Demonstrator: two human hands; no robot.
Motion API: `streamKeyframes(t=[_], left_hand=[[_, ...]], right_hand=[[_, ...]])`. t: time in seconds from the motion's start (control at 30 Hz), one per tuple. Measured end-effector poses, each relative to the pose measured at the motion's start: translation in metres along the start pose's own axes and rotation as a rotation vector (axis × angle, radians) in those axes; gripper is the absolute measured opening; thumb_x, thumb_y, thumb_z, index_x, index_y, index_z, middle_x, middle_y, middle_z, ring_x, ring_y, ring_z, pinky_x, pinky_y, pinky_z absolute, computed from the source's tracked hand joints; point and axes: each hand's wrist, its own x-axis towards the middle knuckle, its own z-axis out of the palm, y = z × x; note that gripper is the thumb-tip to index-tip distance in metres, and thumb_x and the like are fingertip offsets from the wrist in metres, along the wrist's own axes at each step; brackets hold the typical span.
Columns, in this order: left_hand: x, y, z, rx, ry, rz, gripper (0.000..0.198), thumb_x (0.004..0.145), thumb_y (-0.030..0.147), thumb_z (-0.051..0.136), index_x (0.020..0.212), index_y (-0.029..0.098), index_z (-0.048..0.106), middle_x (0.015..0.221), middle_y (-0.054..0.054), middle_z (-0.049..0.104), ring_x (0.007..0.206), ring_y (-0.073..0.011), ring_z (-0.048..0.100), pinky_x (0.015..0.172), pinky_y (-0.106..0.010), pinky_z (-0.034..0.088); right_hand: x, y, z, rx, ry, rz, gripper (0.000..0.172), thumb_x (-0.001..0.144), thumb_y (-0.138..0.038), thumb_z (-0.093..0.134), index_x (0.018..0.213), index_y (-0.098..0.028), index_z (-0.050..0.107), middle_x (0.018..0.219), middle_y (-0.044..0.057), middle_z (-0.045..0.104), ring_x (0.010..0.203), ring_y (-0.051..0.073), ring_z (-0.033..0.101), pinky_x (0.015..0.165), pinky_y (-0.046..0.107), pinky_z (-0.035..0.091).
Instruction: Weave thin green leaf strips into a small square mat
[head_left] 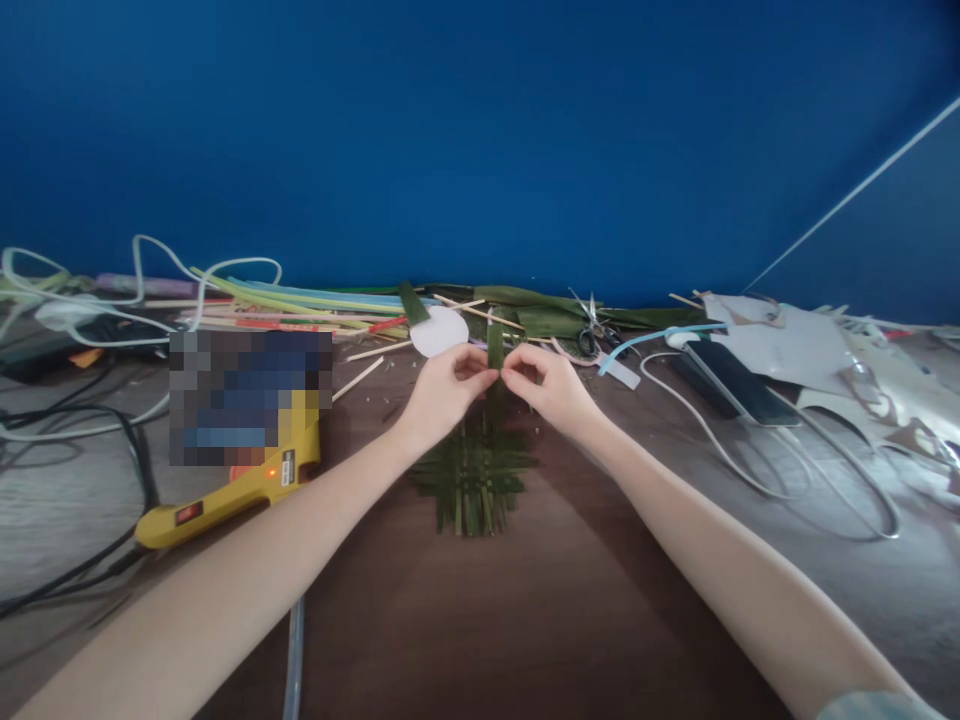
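Observation:
Both hands meet near the middle of the view at a narrow upright green leaf strip. My left hand pinches the strip's left edge between thumb and fingers. From the other side, my right hand pinches its right edge, the two sets of fingertips almost touching. Just below the hands, a woven piece of green leaf strips lies flat on the brown table, with loose strip ends sticking out around it. Where the held strip meets the woven piece is hard to make out.
A yellow glue gun lies at left beside a blurred-out patch. Behind the hands are a white disc, thin sticks, green leaves and scissors. A dark phone and white cables lie at right.

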Motion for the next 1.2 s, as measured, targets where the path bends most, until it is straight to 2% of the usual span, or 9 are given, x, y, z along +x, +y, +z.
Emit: streamKeyframes(t=[0.17,0.37,0.6,0.7,0.87,1.0,1.1,1.2], left_hand=[[0.002,-0.001,0.000,-0.004,0.007,0.020,0.012,0.066,0.020,0.061,0.067,0.016,0.050,0.064,0.003,0.054,0.059,-0.0092,0.051,0.060,-0.025,0.044],[0.003,-0.003,0.002,-0.094,0.001,-0.014,0.014,0.064,0.018,0.063,0.069,0.016,0.050,0.062,0.003,0.055,0.059,-0.0106,0.055,0.059,-0.027,0.047],[0.002,-0.002,0.002,-0.108,0.005,0.006,0.012,0.065,0.017,0.062,0.073,0.015,0.053,0.066,0.002,0.056,0.062,-0.0111,0.055,0.062,-0.028,0.050],[0.003,-0.002,0.001,-0.063,0.050,0.031,0.013,0.064,0.016,0.063,0.072,0.015,0.053,0.066,0.002,0.056,0.065,-0.0109,0.055,0.067,-0.028,0.049],[0.004,-0.005,0.000,-0.100,0.070,0.005,0.014,0.064,0.019,0.064,0.072,0.015,0.054,0.066,0.002,0.055,0.064,-0.0109,0.055,0.060,-0.026,0.049],[0.003,-0.004,0.000,-0.148,0.071,-0.050,0.015,0.064,0.021,0.065,0.072,0.015,0.054,0.065,0.001,0.056,0.060,-0.0110,0.055,0.055,-0.025,0.050],[0.002,0.000,0.000,-0.095,0.059,-0.051,0.012,0.067,0.022,0.063,0.068,0.015,0.054,0.063,0.002,0.056,0.055,-0.0096,0.055,0.055,-0.025,0.050],[0.001,0.003,-0.001,-0.061,0.029,-0.053,0.013,0.068,0.023,0.063,0.065,0.015,0.052,0.060,0.003,0.054,0.052,-0.0088,0.054,0.054,-0.023,0.049]], right_hand=[[0.000,0.001,0.001,-0.075,0.043,-0.093,0.007,0.072,-0.016,0.050,0.065,-0.018,0.049,0.063,-0.002,0.050,0.058,0.010,0.044,0.055,0.024,0.033],[0.002,0.007,0.000,-0.137,0.074,-0.129,0.007,0.071,-0.015,0.049,0.065,-0.018,0.049,0.063,-0.001,0.051,0.060,0.011,0.045,0.057,0.024,0.034],[0.005,0.027,-0.011,-0.208,0.187,-0.002,0.005,0.071,-0.018,0.049,0.068,-0.019,0.052,0.066,0.000,0.054,0.061,0.013,0.048,0.059,0.026,0.037],[0.005,0.035,-0.019,-0.245,0.226,0.083,0.006,0.069,-0.017,0.048,0.065,-0.019,0.051,0.062,-0.001,0.052,0.058,0.013,0.046,0.058,0.026,0.036],[0.004,0.048,-0.024,-0.366,0.086,0.093,0.008,0.065,-0.014,0.050,0.058,-0.019,0.049,0.059,-0.001,0.047,0.060,0.014,0.044,0.061,0.027,0.036],[0.005,0.044,-0.021,-0.404,0.118,0.049,0.005,0.064,-0.015,0.054,0.064,-0.019,0.051,0.062,0.000,0.045,0.066,0.016,0.044,0.065,0.030,0.036],[0.005,0.025,-0.017,-0.250,0.109,0.013,0.006,0.072,-0.017,0.049,0.069,-0.018,0.054,0.067,0.001,0.051,0.067,0.015,0.047,0.064,0.029,0.037],[0.004,0.005,-0.013,-0.053,-0.015,0.011,0.011,0.077,-0.022,0.047,0.071,-0.018,0.055,0.069,0.001,0.056,0.065,0.013,0.049,0.062,0.027,0.037]])
